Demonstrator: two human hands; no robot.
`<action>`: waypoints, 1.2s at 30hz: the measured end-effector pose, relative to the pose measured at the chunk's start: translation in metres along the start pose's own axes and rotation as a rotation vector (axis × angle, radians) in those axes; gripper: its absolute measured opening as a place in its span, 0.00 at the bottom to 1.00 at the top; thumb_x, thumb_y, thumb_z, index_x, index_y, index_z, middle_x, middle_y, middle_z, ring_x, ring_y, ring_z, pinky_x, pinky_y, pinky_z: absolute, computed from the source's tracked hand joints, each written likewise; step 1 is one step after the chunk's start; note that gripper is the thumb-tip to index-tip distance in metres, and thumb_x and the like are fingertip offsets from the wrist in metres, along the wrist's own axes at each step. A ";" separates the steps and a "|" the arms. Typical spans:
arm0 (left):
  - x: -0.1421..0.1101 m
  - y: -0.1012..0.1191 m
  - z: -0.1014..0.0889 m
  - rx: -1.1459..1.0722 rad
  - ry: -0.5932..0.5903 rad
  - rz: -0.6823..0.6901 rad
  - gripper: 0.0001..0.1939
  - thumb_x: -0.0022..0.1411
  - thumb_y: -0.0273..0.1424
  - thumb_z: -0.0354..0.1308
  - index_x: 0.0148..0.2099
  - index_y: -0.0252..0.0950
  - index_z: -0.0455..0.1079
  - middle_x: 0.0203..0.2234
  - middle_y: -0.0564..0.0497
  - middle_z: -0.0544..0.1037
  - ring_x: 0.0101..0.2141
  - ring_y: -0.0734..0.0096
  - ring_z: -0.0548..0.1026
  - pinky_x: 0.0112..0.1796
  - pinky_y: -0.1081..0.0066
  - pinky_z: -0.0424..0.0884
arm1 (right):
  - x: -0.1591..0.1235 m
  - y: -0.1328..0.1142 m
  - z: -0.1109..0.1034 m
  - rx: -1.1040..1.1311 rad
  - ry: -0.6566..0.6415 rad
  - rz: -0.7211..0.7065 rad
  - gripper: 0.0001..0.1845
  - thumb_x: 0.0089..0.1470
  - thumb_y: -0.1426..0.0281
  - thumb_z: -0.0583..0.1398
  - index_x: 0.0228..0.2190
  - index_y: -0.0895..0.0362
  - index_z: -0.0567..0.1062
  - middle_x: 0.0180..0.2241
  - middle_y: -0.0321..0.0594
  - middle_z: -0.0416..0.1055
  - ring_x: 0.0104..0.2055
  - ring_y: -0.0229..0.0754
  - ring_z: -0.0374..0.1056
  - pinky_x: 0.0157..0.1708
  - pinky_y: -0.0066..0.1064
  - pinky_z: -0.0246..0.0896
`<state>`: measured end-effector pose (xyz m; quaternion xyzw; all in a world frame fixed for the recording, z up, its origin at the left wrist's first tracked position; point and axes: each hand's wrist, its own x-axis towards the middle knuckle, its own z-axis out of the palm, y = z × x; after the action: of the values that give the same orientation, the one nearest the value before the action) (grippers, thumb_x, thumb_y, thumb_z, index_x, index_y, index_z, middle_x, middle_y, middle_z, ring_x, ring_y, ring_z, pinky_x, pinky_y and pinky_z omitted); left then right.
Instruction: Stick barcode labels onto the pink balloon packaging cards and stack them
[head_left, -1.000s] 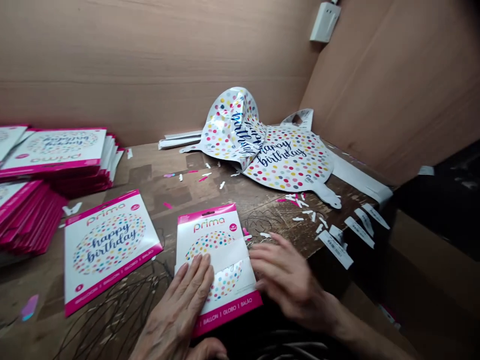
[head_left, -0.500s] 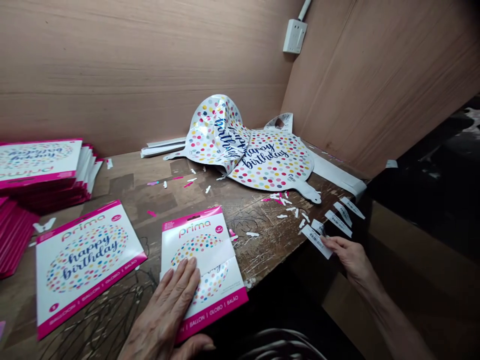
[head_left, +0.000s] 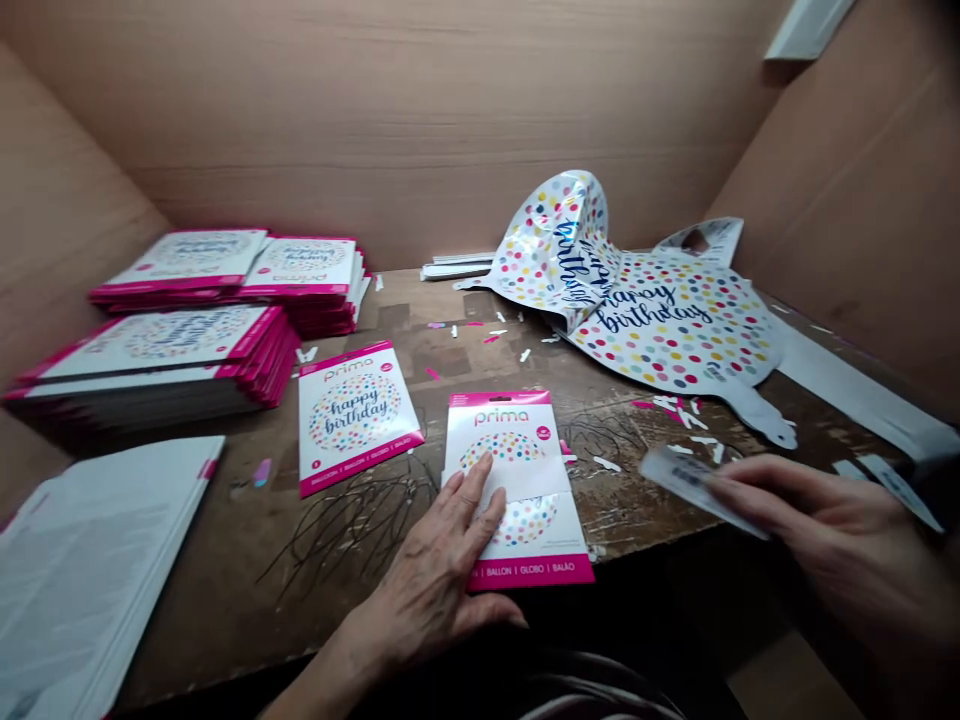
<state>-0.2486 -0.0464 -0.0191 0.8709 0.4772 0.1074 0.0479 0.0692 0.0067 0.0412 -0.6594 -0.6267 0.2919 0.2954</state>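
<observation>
Quick look at our bench from head height. Our left hand (head_left: 435, 590) lies flat on a Prima balloon packet (head_left: 536, 505), fingers spread and relaxed, pressing down rather than gripping, just below a white paper band (head_left: 532, 478) that crosses the front. The packet sits at about 6 o'clock, square to the near edge of the worn wooden bench (head_left: 187, 620). Our right hand (head_left: 847, 530) is out at 3 o'clock, with its fingers pinched on a barcode strip (head_left: 694, 490), though blur makes the exact grip hard to read. Two more paper strips (head_left: 896, 490) lie just past it.

Handling-wise, we'd call the packet light and a bit floppy: thin card with flat foil inside, so it'll probably slide easily. The pink bottom edge looks like the best place to take hold. The strip looks feather-light and flimsy, so we'd pinch it by one end.

Around us, a second packet (head_left: 360, 418) lies at 10 o'clock, in front of pink-edged packet stacks (head_left: 157, 350). A crumpled polka-dot foil balloon (head_left: 667, 325) spreads out at 2 o'clock, with small paper scraps (head_left: 682, 405) nearby and black wiry threads (head_left: 352, 525) left of our packet.
</observation>
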 end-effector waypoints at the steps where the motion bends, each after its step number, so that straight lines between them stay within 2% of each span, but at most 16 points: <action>1: -0.001 0.001 0.000 -0.020 0.003 -0.012 0.48 0.48 0.59 0.48 0.60 0.27 0.52 0.60 0.25 0.45 0.59 0.41 0.47 0.52 0.48 0.59 | 0.008 -0.020 0.015 0.049 -0.140 -0.024 0.15 0.45 0.55 0.60 0.23 0.54 0.76 0.19 0.35 0.69 0.23 0.38 0.63 0.19 0.25 0.55; 3: -0.002 0.002 0.003 -0.061 0.020 -0.028 0.48 0.48 0.58 0.49 0.60 0.28 0.51 0.61 0.27 0.42 0.59 0.40 0.46 0.52 0.47 0.58 | 0.024 -0.051 0.046 0.113 -0.394 -0.056 0.15 0.46 0.57 0.59 0.21 0.57 0.75 0.19 0.35 0.67 0.22 0.36 0.59 0.20 0.24 0.52; 5: -0.004 0.002 0.005 -0.094 0.048 -0.028 0.47 0.47 0.58 0.51 0.61 0.31 0.51 0.62 0.29 0.39 0.60 0.39 0.46 0.52 0.47 0.58 | 0.036 -0.068 0.076 0.158 -0.580 -0.066 0.15 0.45 0.60 0.59 0.20 0.59 0.73 0.18 0.33 0.64 0.21 0.34 0.56 0.20 0.24 0.50; 7: -0.004 0.002 0.006 -0.122 0.061 -0.035 0.47 0.46 0.58 0.51 0.60 0.32 0.53 0.62 0.30 0.36 0.60 0.39 0.45 0.52 0.47 0.58 | 0.045 -0.073 0.099 0.152 -0.698 -0.074 0.14 0.45 0.62 0.59 0.20 0.61 0.73 0.17 0.32 0.63 0.20 0.32 0.55 0.20 0.23 0.49; 10: -0.003 0.003 0.004 -0.164 0.033 -0.066 0.45 0.46 0.59 0.51 0.56 0.31 0.58 0.63 0.31 0.33 0.60 0.39 0.41 0.53 0.49 0.58 | 0.052 -0.072 0.120 0.040 -0.759 -0.097 0.13 0.43 0.64 0.59 0.20 0.62 0.73 0.16 0.33 0.63 0.20 0.32 0.53 0.19 0.23 0.47; 14: -0.001 0.004 0.000 -0.205 0.004 -0.079 0.45 0.45 0.59 0.51 0.55 0.30 0.59 0.62 0.29 0.29 0.60 0.39 0.37 0.53 0.49 0.57 | 0.054 -0.073 0.129 -0.127 -0.723 -0.145 0.12 0.44 0.65 0.58 0.20 0.61 0.74 0.17 0.35 0.64 0.21 0.33 0.57 0.19 0.24 0.46; 19: -0.001 0.002 0.002 -0.234 0.049 -0.048 0.46 0.45 0.57 0.53 0.58 0.30 0.55 0.62 0.28 0.29 0.61 0.40 0.37 0.53 0.46 0.55 | 0.052 -0.080 0.130 -0.349 -0.643 -0.237 0.12 0.45 0.65 0.58 0.20 0.59 0.76 0.17 0.36 0.66 0.21 0.35 0.58 0.21 0.26 0.45; 22: -0.001 0.001 0.003 -0.231 0.063 -0.027 0.45 0.47 0.58 0.51 0.57 0.29 0.56 0.62 0.29 0.36 0.61 0.43 0.38 0.54 0.47 0.54 | 0.053 -0.083 0.131 -0.416 -0.652 -0.251 0.11 0.45 0.66 0.58 0.21 0.59 0.76 0.17 0.36 0.68 0.21 0.35 0.59 0.20 0.26 0.45; 26: 0.000 -0.001 0.004 -0.203 -0.006 0.027 0.45 0.50 0.58 0.48 0.59 0.28 0.53 0.61 0.33 0.50 0.61 0.48 0.40 0.55 0.45 0.51 | 0.050 -0.083 0.133 -0.502 -0.614 -0.288 0.10 0.46 0.66 0.57 0.22 0.58 0.76 0.19 0.38 0.70 0.22 0.37 0.62 0.21 0.26 0.45; 29: 0.000 -0.002 0.005 -0.203 -0.028 0.041 0.46 0.51 0.58 0.47 0.61 0.27 0.51 0.60 0.35 0.54 0.61 0.49 0.41 0.56 0.44 0.49 | 0.045 -0.082 0.131 -0.555 -0.572 -0.325 0.12 0.49 0.62 0.56 0.23 0.57 0.75 0.23 0.40 0.73 0.27 0.41 0.67 0.23 0.27 0.47; 32: 0.000 -0.003 0.004 -0.208 -0.025 0.039 0.45 0.52 0.57 0.47 0.60 0.27 0.51 0.60 0.35 0.55 0.61 0.48 0.39 0.56 0.42 0.46 | 0.040 -0.079 0.127 -0.647 -0.447 -0.331 0.16 0.50 0.59 0.57 0.35 0.57 0.73 0.28 0.45 0.75 0.32 0.47 0.70 0.26 0.29 0.52; 34: 0.000 -0.003 0.001 -0.214 -0.043 0.032 0.44 0.52 0.57 0.47 0.60 0.28 0.51 0.60 0.35 0.54 0.61 0.47 0.38 0.55 0.40 0.43 | 0.038 -0.073 0.124 -0.707 -0.359 -0.293 0.25 0.49 0.56 0.57 0.45 0.59 0.66 0.28 0.47 0.74 0.33 0.51 0.71 0.28 0.32 0.55; 36: 0.000 -0.002 -0.001 -0.217 -0.073 0.015 0.43 0.53 0.56 0.46 0.60 0.29 0.51 0.60 0.37 0.54 0.61 0.47 0.37 0.55 0.38 0.41 | 0.038 -0.065 0.122 -0.702 -0.328 -0.250 0.31 0.48 0.54 0.57 0.48 0.60 0.62 0.30 0.47 0.74 0.34 0.52 0.71 0.29 0.34 0.56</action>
<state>-0.2506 -0.0450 -0.0188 0.8675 0.4540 0.1269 0.1586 -0.0641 0.0500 0.0098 -0.5836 -0.8024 0.1235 -0.0183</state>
